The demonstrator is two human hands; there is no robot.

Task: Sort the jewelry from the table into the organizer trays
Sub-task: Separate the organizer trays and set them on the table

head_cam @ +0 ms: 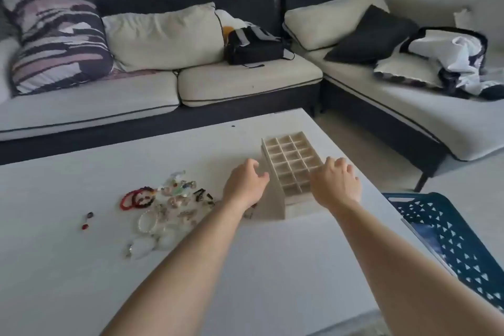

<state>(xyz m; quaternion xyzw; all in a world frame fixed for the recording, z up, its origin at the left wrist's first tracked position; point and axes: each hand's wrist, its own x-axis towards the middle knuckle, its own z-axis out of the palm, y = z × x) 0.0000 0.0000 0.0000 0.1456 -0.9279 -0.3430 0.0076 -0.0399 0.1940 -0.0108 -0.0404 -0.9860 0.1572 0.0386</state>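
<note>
- Fingers (260,176) of your left hand (246,185) sit loosely curled, half-spread, just beside the organizer (289,161)'s left wall. I can't confirm contact.
- Your right hand (336,183) mirrors it over the right edge, gripping nothing.
- You're flanking it, likely to reposition it.
- Jewelry (169,199) lies heaped on the worktop (81,267), left of your left fingers.

The bench (81,267) looks smooth and matt; the organizer (289,161) matt, like pale wood; the basket (463,240) perforated plastic; the sofa cushions (245,82) cloth.
</note>
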